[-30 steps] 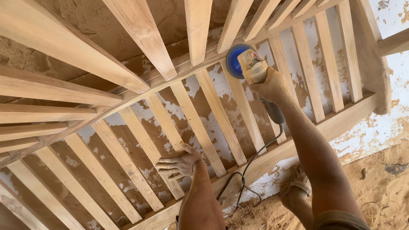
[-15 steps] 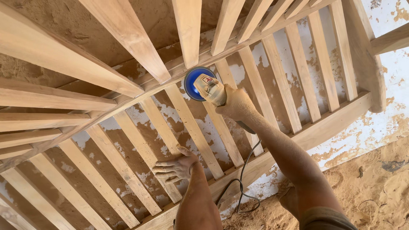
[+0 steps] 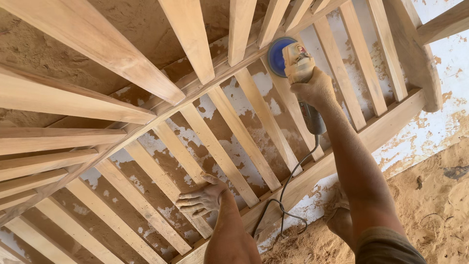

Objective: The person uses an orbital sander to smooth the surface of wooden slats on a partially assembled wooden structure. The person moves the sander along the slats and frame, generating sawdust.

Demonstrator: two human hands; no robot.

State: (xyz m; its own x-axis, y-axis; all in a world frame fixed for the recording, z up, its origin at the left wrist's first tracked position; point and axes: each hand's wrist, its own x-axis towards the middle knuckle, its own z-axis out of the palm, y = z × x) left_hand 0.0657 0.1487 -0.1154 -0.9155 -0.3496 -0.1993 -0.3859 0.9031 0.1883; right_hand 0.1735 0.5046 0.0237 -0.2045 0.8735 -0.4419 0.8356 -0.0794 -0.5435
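Gripping the yellow sander (image 3: 299,63) with fingers wrapped tight, the right hand (image 3: 315,88) presses its blue disc (image 3: 276,56) against a far slat, while the left hand (image 3: 202,199), fingers spread flat, braces the slatted frame (image 3: 312,171) nearer, steadying it.

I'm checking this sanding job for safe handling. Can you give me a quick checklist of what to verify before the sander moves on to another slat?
1. Right hand gripping the sander body: ok.
2. Blue disc against a slat near the cross rail: ok.
3. Left hand flat on a slat, away from the disc: ok.
4. Cord trails down over the lower rail, away from the disc: ok.
5. Whether the disc is spinning: cannot tell.
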